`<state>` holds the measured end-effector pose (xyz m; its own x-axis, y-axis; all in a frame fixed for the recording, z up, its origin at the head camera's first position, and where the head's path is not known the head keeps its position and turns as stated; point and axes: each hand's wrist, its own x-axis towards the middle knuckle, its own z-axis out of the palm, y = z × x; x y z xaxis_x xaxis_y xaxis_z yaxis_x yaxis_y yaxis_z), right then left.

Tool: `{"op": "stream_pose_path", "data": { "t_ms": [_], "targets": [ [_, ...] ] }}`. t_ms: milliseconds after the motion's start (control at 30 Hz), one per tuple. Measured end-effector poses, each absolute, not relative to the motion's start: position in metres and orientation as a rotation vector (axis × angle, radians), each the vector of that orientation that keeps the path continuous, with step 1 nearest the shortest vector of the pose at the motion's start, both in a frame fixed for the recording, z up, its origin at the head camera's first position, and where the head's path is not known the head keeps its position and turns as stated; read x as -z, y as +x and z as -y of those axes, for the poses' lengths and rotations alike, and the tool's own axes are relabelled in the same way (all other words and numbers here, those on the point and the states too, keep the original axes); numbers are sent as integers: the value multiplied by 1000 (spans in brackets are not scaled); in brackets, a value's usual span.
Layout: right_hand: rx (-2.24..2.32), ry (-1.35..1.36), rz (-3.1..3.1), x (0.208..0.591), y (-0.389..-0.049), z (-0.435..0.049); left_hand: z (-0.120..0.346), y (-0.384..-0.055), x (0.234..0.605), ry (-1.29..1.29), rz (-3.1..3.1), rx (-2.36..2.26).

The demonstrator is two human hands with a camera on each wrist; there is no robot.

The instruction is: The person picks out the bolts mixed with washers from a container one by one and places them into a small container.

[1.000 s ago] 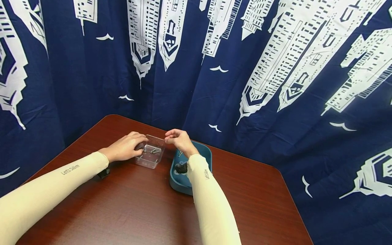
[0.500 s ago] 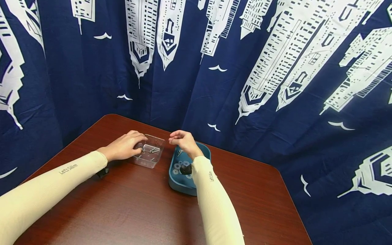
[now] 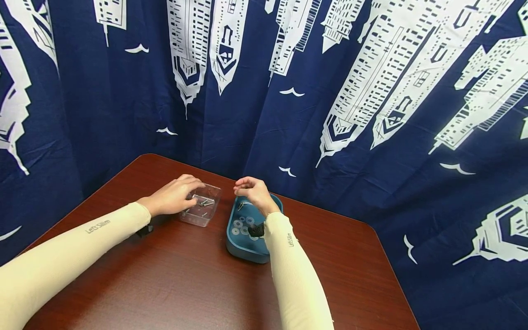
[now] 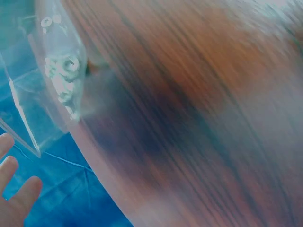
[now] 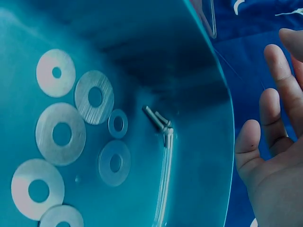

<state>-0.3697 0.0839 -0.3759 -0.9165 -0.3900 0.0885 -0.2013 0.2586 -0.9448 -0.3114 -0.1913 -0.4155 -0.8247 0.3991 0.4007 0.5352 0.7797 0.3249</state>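
Observation:
My left hand (image 3: 175, 195) is at the left side of a clear plastic box (image 3: 200, 222), its fingertips near the rim. In the left wrist view, the visible fingers (image 4: 28, 191) are spread and apart from the box. Small metal screws (image 3: 207, 203) lie inside it. My right hand (image 3: 255, 195) hovers above the far end of a blue tray (image 3: 243, 252), fingers loosely bent, with nothing visible held. Flat metal washers (image 5: 61, 135) lie scattered on the tray floor, and a few screws (image 5: 156, 118) sit beside its wall. Parts of both hands are outside their wrist views.
The brown wooden table (image 3: 181, 275) carries both containers, the tray to the right of the box. Behind the table's far edge hangs a navy curtain (image 3: 255, 133) with white building prints. A black wrist device (image 3: 256, 230) under the right wrist partly covers the tray.
My right hand has drifted right, away from the box and over the tray, uncovering more washers. The left hand has shifted slightly right over the box edge.

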Motion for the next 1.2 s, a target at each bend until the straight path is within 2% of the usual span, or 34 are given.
{"op": "stream_pose_path", "data": {
  "t_ms": [1200],
  "targets": [
    [1705, -431, -2477, 399, -371, -125, 105, -327, 402, -866, 2737, 725]
  ]
}}
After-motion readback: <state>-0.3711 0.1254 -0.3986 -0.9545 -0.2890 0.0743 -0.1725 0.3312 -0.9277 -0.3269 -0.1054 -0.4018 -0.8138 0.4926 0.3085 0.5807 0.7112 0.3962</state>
